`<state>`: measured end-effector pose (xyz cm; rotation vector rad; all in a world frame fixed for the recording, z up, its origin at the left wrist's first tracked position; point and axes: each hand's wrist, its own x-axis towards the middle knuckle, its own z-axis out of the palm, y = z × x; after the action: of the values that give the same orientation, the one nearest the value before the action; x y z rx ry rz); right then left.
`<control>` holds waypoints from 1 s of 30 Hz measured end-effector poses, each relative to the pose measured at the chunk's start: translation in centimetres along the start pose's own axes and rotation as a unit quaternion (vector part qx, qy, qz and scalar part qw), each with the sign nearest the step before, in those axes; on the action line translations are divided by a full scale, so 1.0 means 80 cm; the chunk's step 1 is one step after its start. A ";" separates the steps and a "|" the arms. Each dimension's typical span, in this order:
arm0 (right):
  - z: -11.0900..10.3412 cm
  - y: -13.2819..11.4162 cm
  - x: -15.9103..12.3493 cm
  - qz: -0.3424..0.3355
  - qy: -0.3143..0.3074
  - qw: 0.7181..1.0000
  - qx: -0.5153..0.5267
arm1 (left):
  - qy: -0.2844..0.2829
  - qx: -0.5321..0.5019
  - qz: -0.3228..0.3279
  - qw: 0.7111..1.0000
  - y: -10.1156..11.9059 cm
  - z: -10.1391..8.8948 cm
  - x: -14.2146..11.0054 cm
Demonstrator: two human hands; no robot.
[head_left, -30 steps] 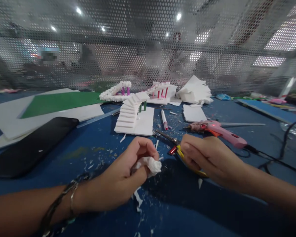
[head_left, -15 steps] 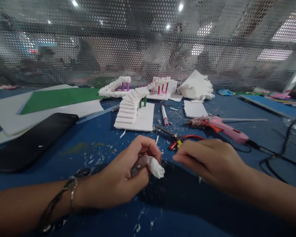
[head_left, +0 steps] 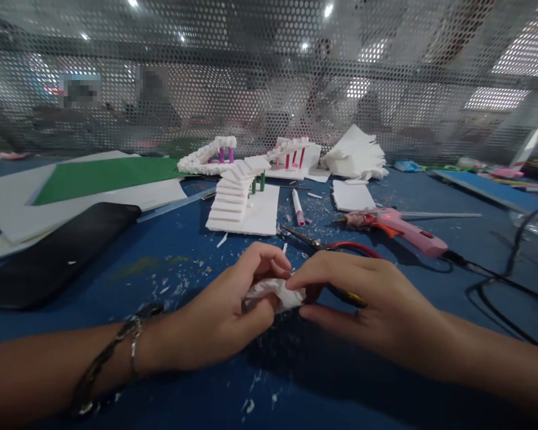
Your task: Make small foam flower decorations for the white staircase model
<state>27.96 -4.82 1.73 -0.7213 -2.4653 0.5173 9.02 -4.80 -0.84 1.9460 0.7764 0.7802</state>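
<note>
A crumpled white tissue (head_left: pixel 269 289) is held in my left hand (head_left: pixel 226 316), its fingers curled round it and the thumb pressed along its near side. My right hand (head_left: pixel 370 304) has come up against the tissue's right end. Its index finger rests on top and its thumb lies just below; the other fingers are partly hidden behind. Scissors (head_left: pixel 352 245) with red and yellow handles lie open on the table, partly covered by my right hand. White scraps are scattered around both hands.
A white model staircase (head_left: pixel 228 206) stands on a white board ahead. Behind are other white models and a stack of white sheets (head_left: pixel 356 155). A pink glue gun (head_left: pixel 412 233) with a black cord (head_left: pixel 493 280) lies right, a marker (head_left: pixel 297 207) centre, a black case (head_left: pixel 63 254) left.
My right hand has left the scissors, swung left and met the end of the tissue. The left hand has stayed in about the same place, still holding the tissue.
</note>
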 end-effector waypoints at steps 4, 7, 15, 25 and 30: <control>-0.001 0.000 0.004 0.012 0.002 1.000 0.002 | -0.009 -0.025 -0.022 0.999 0.001 0.001 0.001; -0.001 -0.002 0.006 0.057 -0.001 0.998 0.028 | -0.011 -0.047 -0.044 0.998 0.002 0.002 0.001; 0.000 -0.003 0.008 0.164 0.017 0.977 0.137 | 0.008 -0.031 -0.035 0.999 0.000 0.000 0.001; -0.001 -0.002 0.014 0.211 -0.008 0.953 0.219 | 0.009 -0.100 -0.063 0.993 -0.001 0.002 0.004; 0.002 0.001 0.011 0.226 -0.014 0.946 0.233 | 0.003 -0.115 -0.072 0.991 0.001 0.004 0.006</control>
<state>27.25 -4.24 1.89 -1.0728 -2.0672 1.2362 9.58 -4.68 -0.79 1.6650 0.7843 0.7536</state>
